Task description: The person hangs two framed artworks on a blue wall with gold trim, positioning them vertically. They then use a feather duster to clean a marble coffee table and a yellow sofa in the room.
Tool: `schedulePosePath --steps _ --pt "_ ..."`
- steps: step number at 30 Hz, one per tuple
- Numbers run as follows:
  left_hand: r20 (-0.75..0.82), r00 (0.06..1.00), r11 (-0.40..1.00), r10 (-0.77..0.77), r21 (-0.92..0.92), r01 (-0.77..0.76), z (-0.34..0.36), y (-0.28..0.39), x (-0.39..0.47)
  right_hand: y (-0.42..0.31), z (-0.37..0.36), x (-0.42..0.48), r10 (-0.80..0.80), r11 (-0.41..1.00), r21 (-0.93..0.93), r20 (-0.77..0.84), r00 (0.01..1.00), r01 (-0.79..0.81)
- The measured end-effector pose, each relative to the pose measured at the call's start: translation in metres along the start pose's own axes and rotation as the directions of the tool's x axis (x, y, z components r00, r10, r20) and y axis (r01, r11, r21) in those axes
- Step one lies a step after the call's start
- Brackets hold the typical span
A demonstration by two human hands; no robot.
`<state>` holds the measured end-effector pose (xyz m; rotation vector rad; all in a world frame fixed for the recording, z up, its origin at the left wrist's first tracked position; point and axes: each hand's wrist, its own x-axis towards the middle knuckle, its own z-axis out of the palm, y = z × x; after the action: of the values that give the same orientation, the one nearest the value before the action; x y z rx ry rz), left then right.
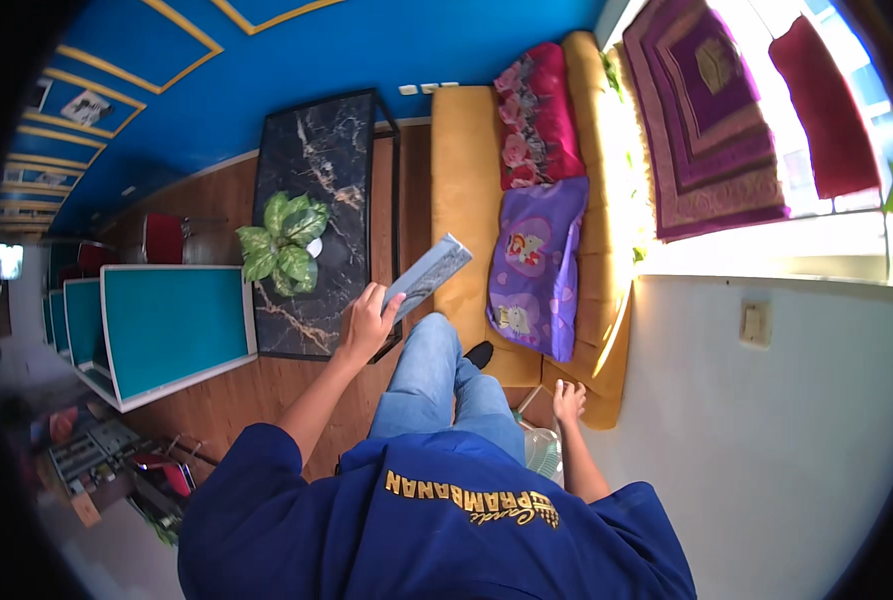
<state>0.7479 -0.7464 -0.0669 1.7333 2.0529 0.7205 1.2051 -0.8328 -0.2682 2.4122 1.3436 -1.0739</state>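
Note:
My left hand [371,319] is shut on the near end of a slim grey block-like object [430,276]. It could be a book or a flat box; I cannot tell which. The object slants up to the right, between the black marble-patterned table [319,150] and the yellow sofa [461,150]. My right hand [569,403] hangs by the sofa's near end, its fingers loosely curled and apart, with nothing visible in it. Whether it touches the sofa is unclear.
A potted plant [285,240] stands on the table. Pink floral [536,120] and purple cartoon [536,262] pillows lie on the sofa. Teal partitions [176,330] stand left. A fan-like grille [544,454] is beside my legs. A purple patterned rug [709,127] hangs by the window.

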Motion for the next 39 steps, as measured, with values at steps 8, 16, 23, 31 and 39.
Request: schedulePosePath --steps 8,16,23,31,39 --pt "-0.355 0.93 0.994 -0.095 0.014 0.107 -0.077 0.012 0.043 -0.198 -0.036 0.039 -0.503 0.849 0.212 0.048 0.863 0.484" --pt "-0.407 0.893 0.977 -0.195 -0.162 0.139 -0.078 -0.013 0.131 -0.441 -0.068 0.087 -0.821 0.568 0.238 0.225 0.524 0.788" --pt "-0.375 0.92 0.954 -0.113 -0.301 -0.005 -0.114 -0.017 0.22 -0.569 -0.074 0.176 -0.689 0.688 0.061 0.368 0.624 0.723" --pt "-0.573 0.813 0.943 -0.097 -0.314 -0.109 -0.178 -0.029 0.271 -0.691 -0.155 0.133 -0.814 0.573 0.699 0.42 0.402 0.429" --pt "-0.732 0.561 0.777 -0.386 -0.586 -0.231 -0.194 -0.081 0.316 -0.793 -0.204 0.089 -0.872 0.483 0.765 0.463 0.158 0.427"
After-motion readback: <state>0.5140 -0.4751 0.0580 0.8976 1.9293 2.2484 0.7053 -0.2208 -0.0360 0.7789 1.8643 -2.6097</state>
